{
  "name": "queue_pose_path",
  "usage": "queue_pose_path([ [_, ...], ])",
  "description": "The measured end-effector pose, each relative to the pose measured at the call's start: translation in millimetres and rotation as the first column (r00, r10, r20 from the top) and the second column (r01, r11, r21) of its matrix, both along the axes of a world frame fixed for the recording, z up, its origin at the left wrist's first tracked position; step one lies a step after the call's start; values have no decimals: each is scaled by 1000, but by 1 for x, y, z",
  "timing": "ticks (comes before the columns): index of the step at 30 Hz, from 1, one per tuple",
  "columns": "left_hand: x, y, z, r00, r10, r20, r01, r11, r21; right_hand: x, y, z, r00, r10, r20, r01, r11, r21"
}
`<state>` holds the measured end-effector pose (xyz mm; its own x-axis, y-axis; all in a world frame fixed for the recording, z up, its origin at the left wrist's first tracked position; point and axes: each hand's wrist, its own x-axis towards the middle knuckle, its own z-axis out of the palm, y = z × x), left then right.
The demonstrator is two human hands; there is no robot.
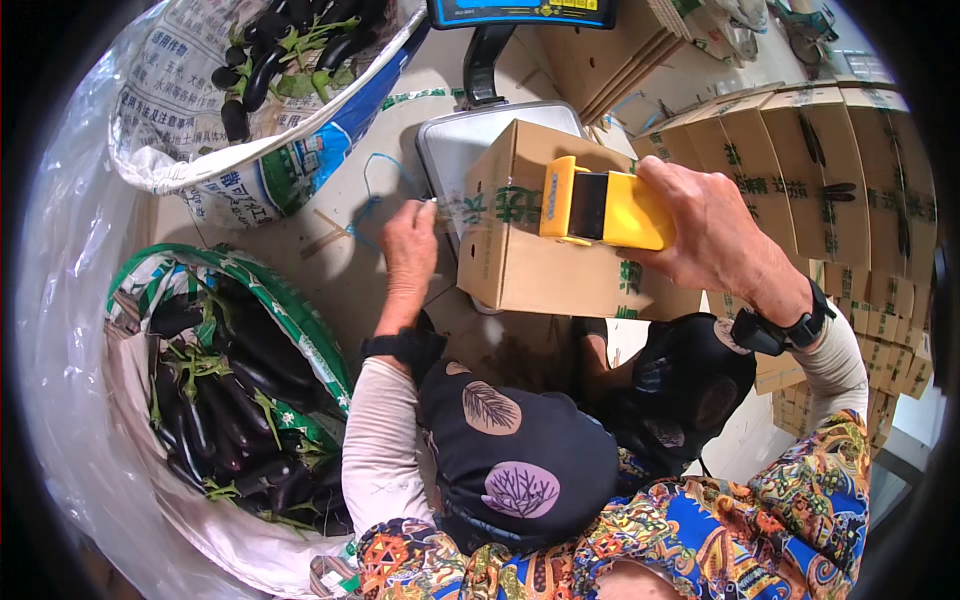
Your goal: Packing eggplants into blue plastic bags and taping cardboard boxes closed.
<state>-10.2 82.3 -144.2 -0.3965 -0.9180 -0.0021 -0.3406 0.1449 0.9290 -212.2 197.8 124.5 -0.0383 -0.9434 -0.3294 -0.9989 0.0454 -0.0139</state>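
Observation:
A cardboard carton [574,274] with green printing rests on the metal platform [450,142] of a scale. My right hand [705,221] grips a yellow tape dispenser [641,210] and holds it against the carton's top. Clear packing tape with green print [517,204] runs from the dispenser across the top and past the carton's left edge. At that side, my left hand [411,251] pinches the loose end of the tape between thumb and fingers. The tape roll inside the dispenser is mostly hidden.
Eggplants fill a green-rimmed woven sack [300,307] on the left; more lie in a white-and-blue sack [277,169] beyond it. The scale's display [525,13] stands on a black post [486,67]. Stacked cartons [810,165] line the right, with flat cardboard [622,60] behind.

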Motion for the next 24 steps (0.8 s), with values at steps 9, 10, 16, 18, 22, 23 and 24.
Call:
queue_pose_path([
  [9, -25, 23, -9, 987, -158, 18, 159, 984, -82, 8, 0, 4, 999, -4, 50, 6, 1000, -21],
  [10, -25, 23, -6, 979, -193, 62, 198, 978, -74, 7, 1, 4, 998, -2, 61, 4, 999, -36],
  [16, -22, 20, -2, 903, -291, 316, 291, 956, 48, 9, 1, 3, 999, -13, 42, 15, 999, -44],
  [18, -20, 21, -15, 823, -338, 457, 318, 940, 122, 7, 2, 2, 998, -17, 65, 20, 999, -44],
  [22, -32, 14, -27, 988, -102, 117, 93, 993, 79, 6, 5, 1, 994, -42, 104, 50, 996, -73],
  [23, -37, 9, -20, 998, -50, -44, 58, 978, 202, 6, 5, 2, 994, -48, 101, 58, 994, -89],
  [24, -46, 4, -23, 997, 0, -81, 4, 999, 47, 8, 5, 0, 992, -33, 123, 48, 992, -113],
])
